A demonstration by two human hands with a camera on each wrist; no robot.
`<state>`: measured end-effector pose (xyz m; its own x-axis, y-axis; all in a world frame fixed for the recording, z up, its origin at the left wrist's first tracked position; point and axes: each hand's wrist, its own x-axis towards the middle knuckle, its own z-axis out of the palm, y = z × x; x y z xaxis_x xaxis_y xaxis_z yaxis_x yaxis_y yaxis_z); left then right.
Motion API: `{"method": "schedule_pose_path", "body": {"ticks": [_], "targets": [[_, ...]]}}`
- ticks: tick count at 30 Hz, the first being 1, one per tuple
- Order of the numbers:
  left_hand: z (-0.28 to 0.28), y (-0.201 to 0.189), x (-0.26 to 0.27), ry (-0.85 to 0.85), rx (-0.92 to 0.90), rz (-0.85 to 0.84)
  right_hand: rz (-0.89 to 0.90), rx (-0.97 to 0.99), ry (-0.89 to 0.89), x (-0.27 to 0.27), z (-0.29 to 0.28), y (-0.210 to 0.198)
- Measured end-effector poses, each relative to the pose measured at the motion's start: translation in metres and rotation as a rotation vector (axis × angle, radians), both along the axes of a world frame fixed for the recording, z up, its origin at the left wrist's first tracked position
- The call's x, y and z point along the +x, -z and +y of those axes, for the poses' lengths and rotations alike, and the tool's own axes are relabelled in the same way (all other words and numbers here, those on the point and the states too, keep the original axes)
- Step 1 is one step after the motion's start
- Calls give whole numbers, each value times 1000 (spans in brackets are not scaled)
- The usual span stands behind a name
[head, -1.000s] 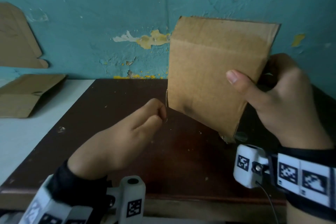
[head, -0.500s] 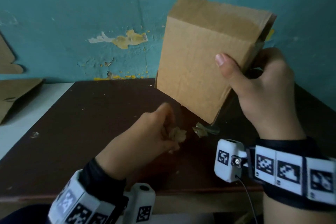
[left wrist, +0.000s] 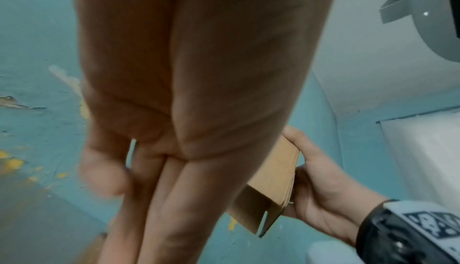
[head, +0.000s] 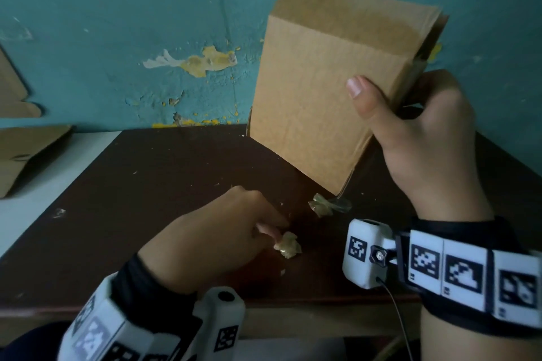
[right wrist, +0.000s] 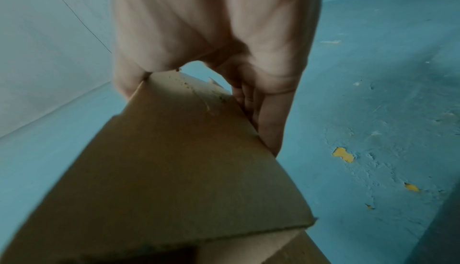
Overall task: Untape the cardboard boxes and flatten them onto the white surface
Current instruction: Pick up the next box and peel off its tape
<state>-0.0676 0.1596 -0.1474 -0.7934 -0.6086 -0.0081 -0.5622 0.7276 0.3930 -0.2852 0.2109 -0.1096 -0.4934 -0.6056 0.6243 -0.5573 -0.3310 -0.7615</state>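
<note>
My right hand holds a brown cardboard box up above the dark table, thumb on its front face and fingers behind it. The box's top flaps look closed, and its lower corner hangs just over the table. My left hand is low on the table, its straight fingers touching a crumpled tape wad. A second tape wad lies under the box's lower corner. The left wrist view shows the box gripped from the side.
The dark brown table has small scraps on it. To its left is the white surface with a flattened cardboard piece. Another cardboard piece leans on the peeling teal wall behind.
My left hand came down from the box's lower left edge to the table with a tape wad, which now lies at its fingertips. The box tilted slightly in my right hand.
</note>
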Motion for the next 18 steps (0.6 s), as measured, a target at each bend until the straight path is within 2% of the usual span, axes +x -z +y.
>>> {"method": "schedule_pose_path", "body": {"ticks": [2,6,11,18], "targets": [[1,-1,2,-25,-107,-52,15,0,-6,2,-2,0],[-3,5,1,-32,42,38,37,13,-25,7,-5,0],[-8,8,8,-118,27,185,63,43,-40,11,-8,1],[-13,-18,49,-490,148,664,23,117,-191,20,-14,2]]}}
